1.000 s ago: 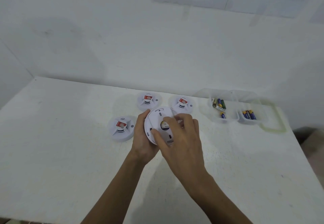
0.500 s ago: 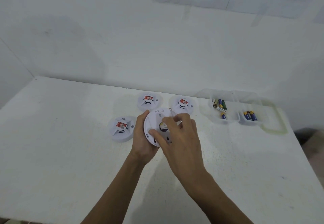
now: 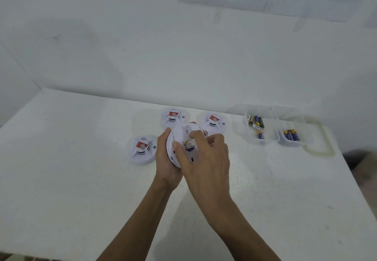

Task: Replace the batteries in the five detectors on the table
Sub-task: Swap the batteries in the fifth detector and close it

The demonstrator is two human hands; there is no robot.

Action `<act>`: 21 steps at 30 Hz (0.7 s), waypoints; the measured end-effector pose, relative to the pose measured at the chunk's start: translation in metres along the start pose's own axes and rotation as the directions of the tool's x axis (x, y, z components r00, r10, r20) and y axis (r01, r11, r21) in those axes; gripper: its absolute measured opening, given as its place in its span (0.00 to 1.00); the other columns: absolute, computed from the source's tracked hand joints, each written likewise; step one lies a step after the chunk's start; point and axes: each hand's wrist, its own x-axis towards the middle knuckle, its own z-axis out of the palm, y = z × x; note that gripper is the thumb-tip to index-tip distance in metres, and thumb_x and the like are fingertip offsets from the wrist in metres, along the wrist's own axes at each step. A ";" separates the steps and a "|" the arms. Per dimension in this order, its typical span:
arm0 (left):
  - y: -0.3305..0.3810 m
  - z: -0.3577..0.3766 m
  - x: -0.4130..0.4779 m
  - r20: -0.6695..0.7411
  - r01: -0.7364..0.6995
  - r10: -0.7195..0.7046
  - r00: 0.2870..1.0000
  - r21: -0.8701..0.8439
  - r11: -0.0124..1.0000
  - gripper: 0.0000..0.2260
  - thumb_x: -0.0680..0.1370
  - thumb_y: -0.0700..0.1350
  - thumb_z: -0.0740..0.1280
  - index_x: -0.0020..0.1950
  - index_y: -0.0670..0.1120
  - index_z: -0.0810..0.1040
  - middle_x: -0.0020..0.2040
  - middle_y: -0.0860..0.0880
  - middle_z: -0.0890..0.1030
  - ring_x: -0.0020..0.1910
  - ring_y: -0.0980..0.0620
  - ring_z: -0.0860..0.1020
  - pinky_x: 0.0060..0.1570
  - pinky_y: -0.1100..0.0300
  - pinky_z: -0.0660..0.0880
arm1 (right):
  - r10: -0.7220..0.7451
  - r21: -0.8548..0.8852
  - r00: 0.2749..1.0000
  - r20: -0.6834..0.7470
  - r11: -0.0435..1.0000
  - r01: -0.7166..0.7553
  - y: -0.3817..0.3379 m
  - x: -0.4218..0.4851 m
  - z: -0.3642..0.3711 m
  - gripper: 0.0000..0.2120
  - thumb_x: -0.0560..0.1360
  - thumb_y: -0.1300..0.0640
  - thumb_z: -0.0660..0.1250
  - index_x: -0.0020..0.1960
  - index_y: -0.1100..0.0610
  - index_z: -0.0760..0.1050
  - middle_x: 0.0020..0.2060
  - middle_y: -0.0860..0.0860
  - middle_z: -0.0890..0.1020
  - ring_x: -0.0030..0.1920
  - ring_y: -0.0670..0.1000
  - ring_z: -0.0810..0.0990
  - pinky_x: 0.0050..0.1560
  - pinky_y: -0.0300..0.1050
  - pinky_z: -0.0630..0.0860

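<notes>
A round white detector (image 3: 183, 138) is held tilted above the table, its back side toward me. My left hand (image 3: 166, 158) grips its left rim. My right hand (image 3: 206, 158) lies over its back, fingers at the battery slot, where a battery (image 3: 189, 144) shows. Three more white detectors with red labels rest face up on the table: one to the left (image 3: 141, 149), one behind (image 3: 173, 118), one behind on the right (image 3: 213, 123). A fifth detector is not visible.
Two clear plastic tubs sit at the back right: one (image 3: 238, 126) holds several mixed batteries (image 3: 256, 123), the other (image 3: 304, 136) holds blue and yellow batteries (image 3: 291, 134). The white table (image 3: 71, 169) meets a white wall behind; its right edge drops off near the tubs.
The held detector has shifted slightly left and tilted a little more. My right fingers have moved across its back toward the battery slot.
</notes>
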 end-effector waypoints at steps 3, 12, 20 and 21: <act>0.005 -0.003 0.001 0.100 0.091 -0.080 0.992 -0.106 0.990 0.16 0.74 0.54 0.57 0.47 0.52 0.84 0.43 0.50 0.84 0.44 0.52 0.82 0.43 0.61 0.80 | -0.096 0.217 0.990 0.102 0.974 0.072 0.013 0.003 -0.012 0.14 0.74 0.45 0.63 0.53 0.51 0.79 0.41 0.52 0.77 0.38 0.49 0.78 0.36 0.41 0.80; 0.016 -0.008 0.002 0.175 0.161 -0.129 0.976 -0.185 0.969 0.17 0.70 0.55 0.58 0.39 0.54 0.87 0.42 0.50 0.86 0.40 0.54 0.84 0.37 0.61 0.80 | -0.316 0.350 0.925 0.211 0.908 0.230 0.037 0.010 -0.026 0.16 0.75 0.61 0.59 0.58 0.60 0.80 0.47 0.54 0.78 0.45 0.47 0.78 0.46 0.22 0.69; 0.028 -0.011 0.005 0.285 0.220 -0.269 0.920 0.193 0.956 0.17 0.82 0.52 0.55 0.65 0.46 0.75 0.55 0.42 0.81 0.52 0.47 0.81 0.46 0.55 0.78 | -0.010 0.347 0.904 0.427 0.926 -0.153 0.038 -0.001 -0.022 0.32 0.67 0.29 0.63 0.63 0.47 0.71 0.53 0.40 0.75 0.51 0.43 0.76 0.48 0.32 0.74; 0.030 -0.010 0.005 0.290 0.192 -0.267 0.919 0.261 0.946 0.17 0.81 0.52 0.59 0.66 0.47 0.74 0.56 0.42 0.80 0.52 0.47 0.81 0.47 0.53 0.78 | 0.044 0.367 0.898 0.438 0.903 -0.223 0.039 0.000 -0.022 0.29 0.68 0.32 0.65 0.62 0.49 0.72 0.51 0.40 0.75 0.49 0.42 0.76 0.45 0.28 0.72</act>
